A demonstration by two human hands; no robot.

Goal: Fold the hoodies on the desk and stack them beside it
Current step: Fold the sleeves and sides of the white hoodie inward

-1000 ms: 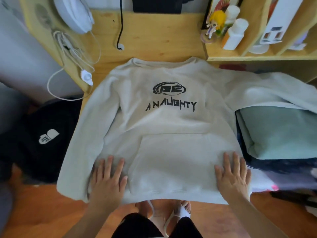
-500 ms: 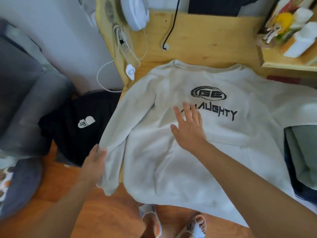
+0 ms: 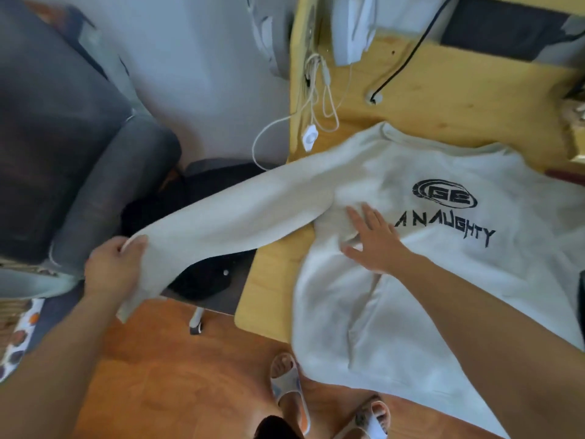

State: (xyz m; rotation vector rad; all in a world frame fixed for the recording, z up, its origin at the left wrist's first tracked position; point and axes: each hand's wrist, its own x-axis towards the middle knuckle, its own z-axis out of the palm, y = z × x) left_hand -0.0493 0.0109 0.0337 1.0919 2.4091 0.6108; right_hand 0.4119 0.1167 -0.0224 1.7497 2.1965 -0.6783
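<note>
A cream hoodie (image 3: pixel 443 280) with a black "A NAUGHTY" print lies face up on the wooden desk (image 3: pixel 459 99), its hem hanging over the front edge. My left hand (image 3: pixel 110 267) grips the cuff end of its left sleeve (image 3: pixel 240 213) and holds the sleeve stretched out to the left, off the desk and above the floor. My right hand (image 3: pixel 373 239) lies flat with spread fingers on the chest, just left of the print, near the armpit.
A black garment (image 3: pixel 202 280) lies on a low surface left of the desk, partly under the stretched sleeve. A grey armchair (image 3: pixel 79 160) stands further left. White cables (image 3: pixel 316 99) and a black cable (image 3: pixel 399 68) lie on the desk's back part. My sandalled feet (image 3: pixel 291 394) stand on the orange floor.
My left hand has lifted the sleeve and pulled it out straight to the left. My right hand has stayed flat on the chest, close to the armpit. The view has swung left.
</note>
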